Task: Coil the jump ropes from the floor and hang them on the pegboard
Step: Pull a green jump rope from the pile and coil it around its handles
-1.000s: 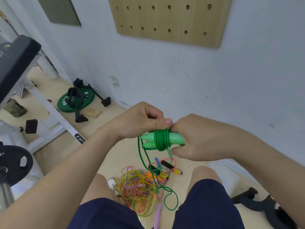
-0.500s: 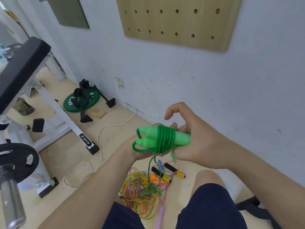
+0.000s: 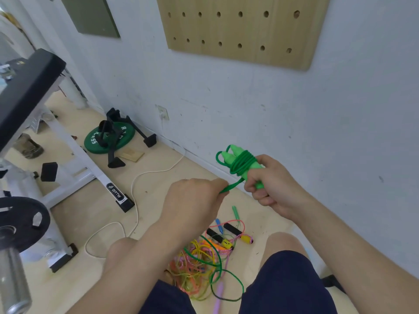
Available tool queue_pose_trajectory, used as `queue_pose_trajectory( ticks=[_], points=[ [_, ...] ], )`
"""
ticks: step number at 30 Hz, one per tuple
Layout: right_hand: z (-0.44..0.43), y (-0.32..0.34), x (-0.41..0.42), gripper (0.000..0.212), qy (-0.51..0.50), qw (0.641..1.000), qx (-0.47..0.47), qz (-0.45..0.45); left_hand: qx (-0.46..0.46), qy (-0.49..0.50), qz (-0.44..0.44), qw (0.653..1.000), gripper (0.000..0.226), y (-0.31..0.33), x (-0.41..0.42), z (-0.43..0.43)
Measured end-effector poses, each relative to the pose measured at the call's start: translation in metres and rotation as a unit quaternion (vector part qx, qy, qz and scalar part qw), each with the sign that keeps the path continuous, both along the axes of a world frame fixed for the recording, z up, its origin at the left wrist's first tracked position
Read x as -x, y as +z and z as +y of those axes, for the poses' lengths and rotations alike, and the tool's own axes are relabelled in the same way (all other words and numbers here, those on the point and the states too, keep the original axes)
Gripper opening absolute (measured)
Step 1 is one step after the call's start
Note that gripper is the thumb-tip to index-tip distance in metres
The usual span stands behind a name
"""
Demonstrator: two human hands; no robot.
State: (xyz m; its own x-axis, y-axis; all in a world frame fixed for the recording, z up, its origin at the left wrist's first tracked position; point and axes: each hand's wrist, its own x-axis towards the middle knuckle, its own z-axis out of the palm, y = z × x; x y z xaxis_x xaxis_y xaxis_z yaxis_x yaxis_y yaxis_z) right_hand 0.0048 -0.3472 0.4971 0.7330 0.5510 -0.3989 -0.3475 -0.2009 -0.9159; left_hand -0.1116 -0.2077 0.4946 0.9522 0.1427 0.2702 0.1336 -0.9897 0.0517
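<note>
1. Right of centre, the right hand point(image 3: 269, 189) grips the green rope point(image 3: 240, 163) — fingers curled round the lower ends of its two handles, which lie side by side and point up and left toward the wall.
2. Several turns of the cord are wound tight round the middle of the handles, just above the fingers.
3. At centre frame, the left hand point(image 3: 192, 200) is closed in a loose fist and pinches a short, taut stretch of the same cord. That stretch runs down and left from the windings. The two hands are near but apart.
4. Below the hands, on the floor between the person's knees, lies the pile point(image 3: 204, 264) of other ropes — yellow, pink and orange cords tangled, with black, blue and yellow handles at its upper edge. A green cord loops through it; whether it joins the held rope cannot be told.
5. The pegboard point(image 3: 238, 30) hangs on the wall at the top of the frame, two rows of round holes showing.
6. At left stand a bench point(image 3: 27, 75) and, by the wall, a green plate point(image 3: 108, 139); a white cable point(image 3: 136, 189) trails across the floor.
</note>
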Motion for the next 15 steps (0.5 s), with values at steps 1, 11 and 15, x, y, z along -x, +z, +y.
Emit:
queue_pose_trajectory(
  ticks=[1,11,15],
  points=[
    [0.001,0.000,0.000,0.037,0.002,1.000,0.007,-0.009,-0.024,-0.002,-0.007,1.000,0.026,0.001,0.000,0.002],
    [0.018,-0.003,0.013,0.029,0.045,0.848,0.197,-0.489,0.638,0.083,0.038,0.764,0.048,0.013,-0.005,-0.017],
    [0.020,-0.002,0.016,0.037,0.143,0.728,0.312,-0.594,0.585,0.074,0.082,0.803,0.041,0.030,-0.001,-0.012]
  ],
)
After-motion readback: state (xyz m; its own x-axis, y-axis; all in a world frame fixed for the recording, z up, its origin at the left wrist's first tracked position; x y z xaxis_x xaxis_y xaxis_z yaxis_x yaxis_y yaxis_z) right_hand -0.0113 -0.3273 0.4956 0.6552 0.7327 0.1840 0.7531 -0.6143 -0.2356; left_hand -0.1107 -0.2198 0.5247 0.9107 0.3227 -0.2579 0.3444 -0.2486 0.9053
